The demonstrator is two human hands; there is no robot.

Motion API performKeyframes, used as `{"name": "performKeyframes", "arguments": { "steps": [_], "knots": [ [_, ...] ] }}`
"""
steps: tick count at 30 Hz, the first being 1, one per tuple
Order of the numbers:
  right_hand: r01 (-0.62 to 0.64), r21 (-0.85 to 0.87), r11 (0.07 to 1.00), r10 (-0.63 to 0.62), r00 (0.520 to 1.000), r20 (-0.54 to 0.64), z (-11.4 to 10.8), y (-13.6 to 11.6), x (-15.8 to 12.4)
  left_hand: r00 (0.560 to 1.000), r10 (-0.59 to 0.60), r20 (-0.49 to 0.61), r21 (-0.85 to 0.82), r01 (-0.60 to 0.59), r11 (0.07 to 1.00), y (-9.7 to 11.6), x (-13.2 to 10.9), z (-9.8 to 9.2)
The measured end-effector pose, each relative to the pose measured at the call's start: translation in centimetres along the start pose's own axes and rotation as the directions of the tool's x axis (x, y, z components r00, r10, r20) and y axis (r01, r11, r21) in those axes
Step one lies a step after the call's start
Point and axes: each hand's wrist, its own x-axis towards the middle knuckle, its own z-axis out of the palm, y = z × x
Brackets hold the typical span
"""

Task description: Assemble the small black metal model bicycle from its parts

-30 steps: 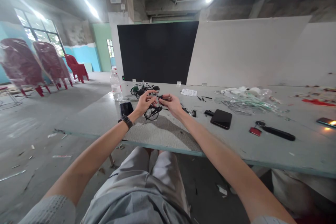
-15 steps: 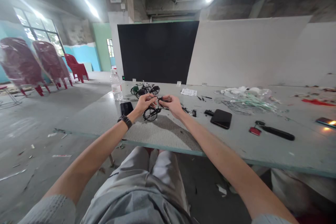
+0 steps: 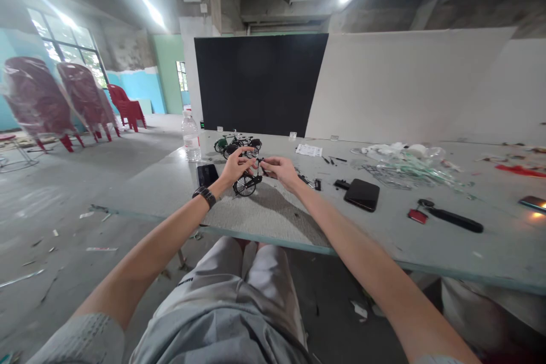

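Note:
A small black model bicycle [image 3: 246, 185] stands partly assembled on the table between my hands, its spoked wheel showing below my left hand. My left hand [image 3: 239, 166] is closed, thumb and fingertips pinching the upper part of the model. On the other side my right hand [image 3: 280, 170] is closed on the model's dark top piece, which looks like the handlebar; the fingers hide much of it. Behind my left hand stand finished-looking model bicycles [image 3: 236, 143], one with a green part.
A water bottle [image 3: 190, 137] and a dark phone [image 3: 207, 174] sit left. To the right lie small black parts [image 3: 315, 183], a paper sheet [image 3: 309, 150], a black flat case [image 3: 362, 194], a black-handled tool [image 3: 455, 218] and plastic bags [image 3: 409, 153]. The table's front edge [image 3: 264, 240] is near my lap.
My left fingers have lifted and spread slightly at the model's top. My right fingers have shifted a little on the dark top piece. The view has turned slightly left.

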Motion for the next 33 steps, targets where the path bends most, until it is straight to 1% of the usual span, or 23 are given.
{"name": "performKeyframes", "arguments": {
  "steps": [7, 10, 13, 16, 20, 24, 28, 30, 33],
  "knots": [
    [-0.100, -0.001, 0.995, 0.100, 0.988, 0.116, -0.4, -1.5, -0.7, 0.999, 0.033, 0.018, 0.036, -0.033, 0.999, 0.1, 0.0, -0.1],
    [-0.120, -0.006, 0.993, 0.119, 0.982, 0.144, -0.6, -1.6, -0.8, 0.997, 0.050, 0.062, 0.078, -0.055, 0.995, 0.5, 0.0, -0.3],
    [-0.127, -0.079, 0.989, 0.137, 0.981, 0.139, -0.8, -1.3, -0.6, 0.991, 0.059, 0.121, 0.165, -0.078, 0.983, 1.0, 0.0, -0.6],
    [-0.103, -0.202, 0.974, 0.131, 0.983, 0.127, -1.0, -1.1, -0.4, 0.984, 0.046, 0.174, 0.252, -0.089, 0.964, 1.4, 0.0, -0.9],
    [-0.083, -0.348, 0.934, 0.141, 0.980, 0.143, -1.4, -0.8, -0.1, 0.968, 0.014, 0.249, 0.378, -0.111, 0.919, 1.6, 0.4, -1.3],
    [-0.043, -0.384, 0.922, 0.129, 0.971, 0.203, -1.7, -0.1, 0.1, 0.947, -0.034, 0.321, 0.513, -0.144, 0.846, 1.9, 0.9, -1.1],
    [0.036, -0.420, 0.907, 0.087, 0.959, 0.271, -1.9, 0.9, 0.3, 0.930, -0.030, 0.365, 0.624, -0.221, 0.749, 2.1, 1.2, -0.4],
    [0.050, -0.447, 0.893, 0.087, 0.956, 0.282, -1.9, 1.1, 0.3, 0.922, -0.038, 0.385, 0.648, -0.241, 0.723, 2.2, 1.2, -0.1],
    [0.053, -0.488, 0.871, 0.092, 0.959, 0.269, -1.9, 1.1, 0.2, 0.923, -0.070, 0.379, 0.668, -0.221, 0.710, 2.4, 1.2, 0.3]
  ]
}}
